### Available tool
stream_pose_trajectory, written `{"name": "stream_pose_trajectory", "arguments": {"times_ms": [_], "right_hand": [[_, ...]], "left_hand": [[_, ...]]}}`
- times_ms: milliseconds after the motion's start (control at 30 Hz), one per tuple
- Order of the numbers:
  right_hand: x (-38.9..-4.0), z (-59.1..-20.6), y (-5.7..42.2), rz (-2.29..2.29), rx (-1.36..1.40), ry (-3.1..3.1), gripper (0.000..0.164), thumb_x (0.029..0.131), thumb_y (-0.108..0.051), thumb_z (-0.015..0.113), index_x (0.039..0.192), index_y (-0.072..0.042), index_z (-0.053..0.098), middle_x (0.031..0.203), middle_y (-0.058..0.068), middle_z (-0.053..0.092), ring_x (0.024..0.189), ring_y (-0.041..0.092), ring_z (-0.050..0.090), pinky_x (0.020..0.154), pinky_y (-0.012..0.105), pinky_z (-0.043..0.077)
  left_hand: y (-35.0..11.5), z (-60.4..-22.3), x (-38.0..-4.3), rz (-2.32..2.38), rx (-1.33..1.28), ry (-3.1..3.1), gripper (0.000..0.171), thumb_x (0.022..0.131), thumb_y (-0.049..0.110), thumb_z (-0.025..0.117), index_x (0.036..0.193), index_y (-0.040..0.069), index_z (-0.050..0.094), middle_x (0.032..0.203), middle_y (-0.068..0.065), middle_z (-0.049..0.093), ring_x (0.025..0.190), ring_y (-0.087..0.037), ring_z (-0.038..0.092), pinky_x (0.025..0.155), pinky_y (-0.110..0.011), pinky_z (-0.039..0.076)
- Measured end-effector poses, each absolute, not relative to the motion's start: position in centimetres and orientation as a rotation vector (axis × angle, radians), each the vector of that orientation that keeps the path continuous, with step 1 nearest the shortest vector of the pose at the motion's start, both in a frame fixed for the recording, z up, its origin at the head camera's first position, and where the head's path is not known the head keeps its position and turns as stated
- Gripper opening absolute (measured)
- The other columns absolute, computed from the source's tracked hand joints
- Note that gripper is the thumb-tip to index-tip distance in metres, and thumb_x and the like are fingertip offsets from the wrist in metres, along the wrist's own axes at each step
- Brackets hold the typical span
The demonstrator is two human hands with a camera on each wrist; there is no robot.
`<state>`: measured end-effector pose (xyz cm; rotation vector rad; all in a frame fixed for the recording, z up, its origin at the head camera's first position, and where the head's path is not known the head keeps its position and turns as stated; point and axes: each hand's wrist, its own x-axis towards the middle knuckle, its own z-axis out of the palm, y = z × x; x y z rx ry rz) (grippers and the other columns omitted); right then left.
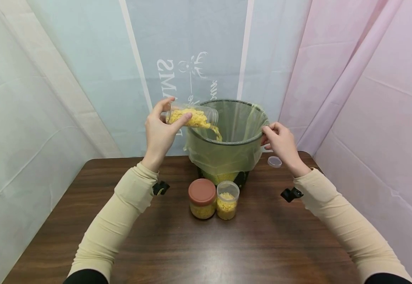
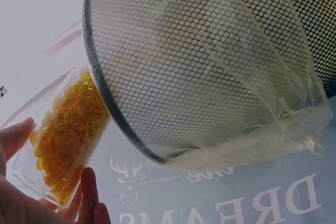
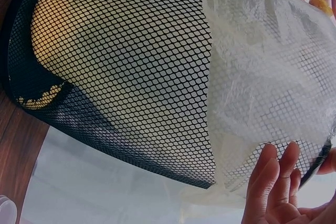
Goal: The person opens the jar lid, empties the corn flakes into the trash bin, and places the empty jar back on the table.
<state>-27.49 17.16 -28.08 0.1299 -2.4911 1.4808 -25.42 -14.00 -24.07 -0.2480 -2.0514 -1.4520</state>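
Note:
My left hand point(image 1: 161, 130) grips a clear jar point(image 1: 211, 114) tipped on its side, its mouth over the rim of a mesh bin point(image 1: 227, 142). Yellow flakes point(image 1: 193, 118) slide out of the jar and down into the bin, which is lined with a pale yellow-green bag point(image 1: 223, 159). On the bin's right side, my right hand point(image 1: 282, 144) pinches the rim and the liner between thumb and fingers. In the right wrist view, several fingers point(image 3: 262, 182) lie against the outside of the liner. Through the mesh, a yellow mass shows near the bin's bottom.
In front of the bin stand a jar with a reddish-brown lid point(image 1: 202, 192) and a small lidless clear container point(image 1: 228, 201) holding yellow flakes. A clear round lid point(image 1: 274, 161) lies right of the bin on the dark wooden table point(image 1: 206, 252). Curtains point(image 1: 96, 79) hang close behind and beside.

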Motion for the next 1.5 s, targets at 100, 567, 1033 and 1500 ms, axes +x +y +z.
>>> {"name": "stream_pose_trajectory", "arguments": {"times_ms": [100,567,1033,1500], "right_hand": [[-27.5,-28.1,17.2,1.485,0.121,-2.488,0.030,0.094,-0.037,0.048,0.091,-0.008,0.056,0.063,-0.011,0.063,0.061,0.004,0.064,0.058,0.029,0.056],[-27.6,-28.1,17.3,1.481,0.099,-2.487,0.028,0.093,-0.038,0.048,0.090,-0.011,0.056,0.063,-0.013,0.062,0.060,0.003,0.065,0.057,0.025,0.056],[-27.4,-28.0,17.2,1.489,0.107,-2.477,0.032,0.093,-0.038,0.049,0.091,-0.007,0.056,0.061,-0.014,0.062,0.059,0.002,0.064,0.056,0.025,0.055],[-27.5,-28.5,17.4,1.493,0.126,-2.456,0.031,0.093,-0.036,0.048,0.090,-0.006,0.056,0.061,-0.014,0.063,0.058,0.002,0.063,0.056,0.025,0.055]], "left_hand": [[-14.0,-24.1,-25.4,-1.461,-0.264,-2.043,0.060,0.073,0.043,0.079,0.126,0.024,0.059,0.111,-0.004,0.062,0.057,-0.015,0.048,0.053,-0.026,0.045],[-14.1,-24.2,-25.2,-1.472,-0.330,-2.013,0.058,0.072,0.030,0.082,0.125,0.020,0.059,0.110,-0.008,0.065,0.064,-0.018,0.059,0.053,-0.024,0.048],[-13.1,-22.0,-22.3,-1.447,-0.304,-2.052,0.058,0.074,0.010,0.080,0.127,0.007,0.058,0.119,-0.018,0.061,0.076,-0.027,0.058,0.055,-0.021,0.040],[-12.9,-22.5,-21.9,-1.427,-0.331,-2.017,0.059,0.074,0.008,0.080,0.128,0.006,0.058,0.118,-0.016,0.063,0.091,-0.035,0.057,0.059,-0.022,0.038]]}}
